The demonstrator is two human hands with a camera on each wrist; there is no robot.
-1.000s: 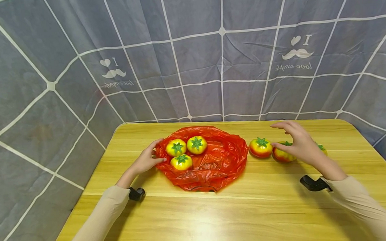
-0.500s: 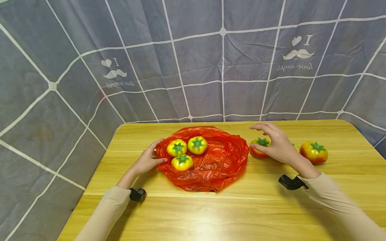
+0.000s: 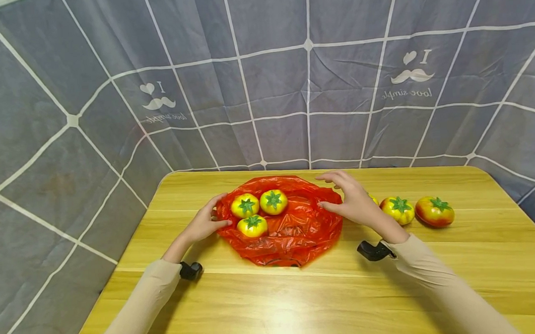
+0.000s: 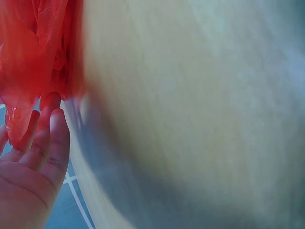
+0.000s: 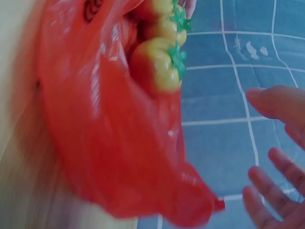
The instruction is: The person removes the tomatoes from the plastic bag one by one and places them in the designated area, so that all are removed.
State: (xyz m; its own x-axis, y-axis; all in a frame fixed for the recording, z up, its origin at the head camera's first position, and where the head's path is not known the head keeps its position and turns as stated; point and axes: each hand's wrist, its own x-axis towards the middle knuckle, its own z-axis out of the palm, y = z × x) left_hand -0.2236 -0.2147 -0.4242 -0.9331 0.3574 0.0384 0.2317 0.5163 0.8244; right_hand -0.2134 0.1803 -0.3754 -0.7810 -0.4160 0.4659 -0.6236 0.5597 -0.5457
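Note:
A red plastic bag lies spread and crumpled on the table, its mouth facing up. Three toy tomatoes, yellow-red with green star-shaped tops, sit in its left part. My left hand is at the bag's left rim; in the left wrist view its nearly straight fingers touch the plastic. Over the bag's right rim hovers my right hand, thumb and fingers spread apart and holding nothing. Right of it sit two more tomatoes, and a third is mostly hidden behind the hand.
The light wooden table has rounded far corners. A grey curtain with white grid lines hangs behind it and along the left side. Black wrist mounts stick out from both sleeves.
My right hand has moved left, from above the tomatoes on the right to the bag's right rim. The left hand, the bag and the tomatoes in it have stayed put.

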